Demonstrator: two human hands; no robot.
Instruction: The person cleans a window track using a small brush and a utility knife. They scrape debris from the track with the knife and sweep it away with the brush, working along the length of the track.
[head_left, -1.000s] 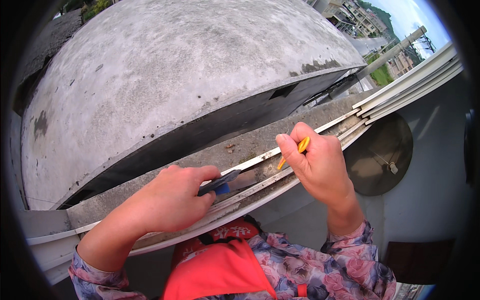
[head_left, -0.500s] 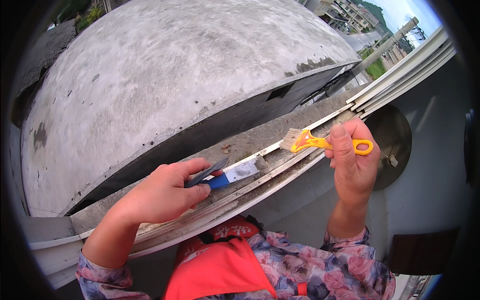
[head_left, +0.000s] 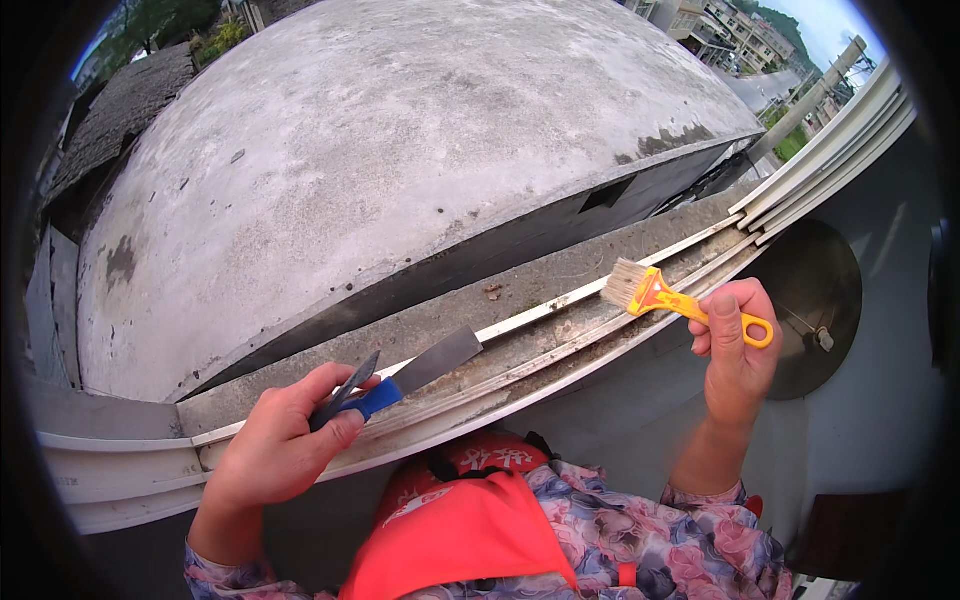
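Observation:
My left hand (head_left: 282, 432) is closed around the blue handle of a putty knife (head_left: 438, 362), whose flat grey blade points up and right over the dirty window track (head_left: 570, 322). A dark grey, pointed flat tool (head_left: 345, 390) is gripped in the same hand; its exact kind I cannot make out. My right hand (head_left: 738, 345) pinches the yellow handle of a paintbrush (head_left: 660, 297) between thumb and fingers. Its pale bristles point left, above the right part of the track. Dirt and grit lie along the grooves of the white frame.
Beyond the frame runs a concrete ledge (head_left: 535, 290) with a small brown scrap (head_left: 492, 291). Past a gap lies a wide grey concrete roof (head_left: 400, 130). Stacked white window rails (head_left: 830, 150) rise at the right. A round dark disc (head_left: 815, 300) is behind my right hand.
The whole view has shifted. My left hand has drawn back left along the track, and the putty knife's blade has turned, now showing plain grey. My right hand keeps the paintbrush above the track.

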